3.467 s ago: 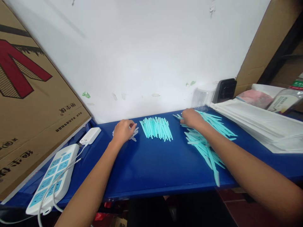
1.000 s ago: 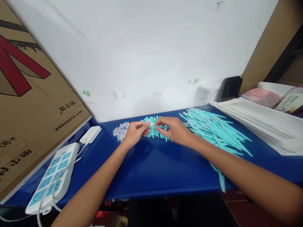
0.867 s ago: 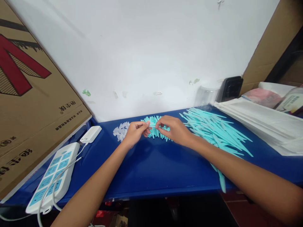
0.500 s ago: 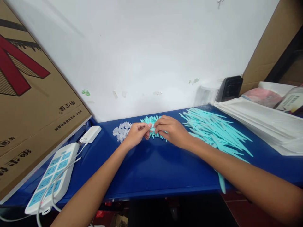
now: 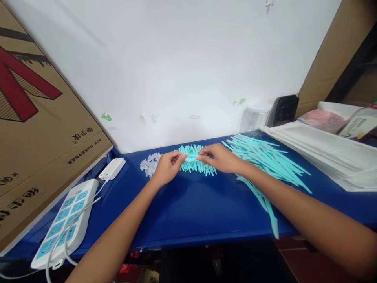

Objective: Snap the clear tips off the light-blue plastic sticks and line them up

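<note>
A small slim turquoise plastic stick point(image 5: 191, 158) spans the space between my hands, held level. The fingertips of my left hand point(image 5: 169, 166) pinch one end, and those of my right hand point(image 5: 218, 158) pinch the other. Directly behind and below it lies a heap of short turquoise sticks point(image 5: 203, 169). Small translucent plastic pieces point(image 5: 150, 164) are piled just left of my left hand. To the right, past my right hand, a larger heap of long turquoise sticks point(image 5: 265, 155) is partly covered by my right forearm.
On the blue table point(image 5: 188, 212), a white power strip point(image 5: 63, 224) with cables and a white adapter point(image 5: 112, 169) sit at left. A printed cardboard box point(image 5: 44, 129) leans there. White bags point(image 5: 321, 153), a clear container point(image 5: 256, 118) and a black object point(image 5: 285, 112) are at right.
My right hand has drawn slightly right, away from my left, and its fingers have straightened into a pinch. More of the stick shows between the hands.
</note>
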`<act>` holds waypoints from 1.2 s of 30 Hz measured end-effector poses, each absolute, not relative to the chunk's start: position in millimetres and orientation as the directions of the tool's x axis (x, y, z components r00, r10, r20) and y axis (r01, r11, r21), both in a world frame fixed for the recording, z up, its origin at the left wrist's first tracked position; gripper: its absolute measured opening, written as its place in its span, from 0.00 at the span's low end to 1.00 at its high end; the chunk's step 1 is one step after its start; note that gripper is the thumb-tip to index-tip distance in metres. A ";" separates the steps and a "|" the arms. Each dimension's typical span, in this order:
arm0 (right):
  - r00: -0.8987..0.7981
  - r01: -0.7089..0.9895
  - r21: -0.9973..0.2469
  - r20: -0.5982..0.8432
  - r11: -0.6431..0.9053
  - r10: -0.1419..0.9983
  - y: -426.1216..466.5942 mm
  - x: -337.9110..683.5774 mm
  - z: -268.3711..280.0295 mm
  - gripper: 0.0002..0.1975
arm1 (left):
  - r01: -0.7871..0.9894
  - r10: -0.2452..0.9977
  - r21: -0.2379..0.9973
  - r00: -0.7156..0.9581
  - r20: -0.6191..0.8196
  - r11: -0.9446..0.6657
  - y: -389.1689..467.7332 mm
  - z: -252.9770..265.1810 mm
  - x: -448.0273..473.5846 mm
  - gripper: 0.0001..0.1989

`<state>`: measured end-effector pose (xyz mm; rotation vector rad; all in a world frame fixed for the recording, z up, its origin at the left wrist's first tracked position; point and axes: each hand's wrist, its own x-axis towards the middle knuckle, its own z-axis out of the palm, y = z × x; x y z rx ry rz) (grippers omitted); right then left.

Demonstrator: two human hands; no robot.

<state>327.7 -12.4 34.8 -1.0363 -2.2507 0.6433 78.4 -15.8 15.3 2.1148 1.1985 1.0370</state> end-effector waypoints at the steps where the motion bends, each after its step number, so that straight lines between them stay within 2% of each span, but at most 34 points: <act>1: -0.535 0.495 -0.665 0.273 0.558 0.800 -13.0 327.1 35.4 0.21 | 0.490 0.870 0.721 0.329 0.368 -0.490 -15.7 15.2 78.3 0.21; 6: -0.520 0.416 -0.787 0.205 0.455 0.829 -12.3 326.6 32.5 0.21 | 0.440 0.882 0.775 0.347 0.319 -0.453 -14.8 14.7 77.1 0.20; 12: -0.543 0.368 -0.845 0.143 0.387 0.828 -9.9 330.2 31.9 0.21 | 0.425 0.888 0.790 0.329 0.321 -0.443 -14.2 15.7 76.7 0.20; 32: -0.634 0.377 -0.800 0.144 0.467 0.760 -14.0 332.2 40.4 0.19 | 0.482 0.870 0.739 0.393 0.298 -0.470 -18.0 31.8 73.3 0.22; 34: -0.627 0.400 -0.787 0.139 0.470 0.766 -10.6 336.7 40.2 0.19 | 0.481 0.888 0.753 0.338 0.313 -0.449 -11.0 32.6 63.1 0.22; 36: -0.583 0.446 -0.773 0.130 0.450 0.802 -4.9 342.9 39.8 0.19 | 0.486 0.911 0.771 0.190 0.366 -0.411 -1.3 35.3 46.6 0.22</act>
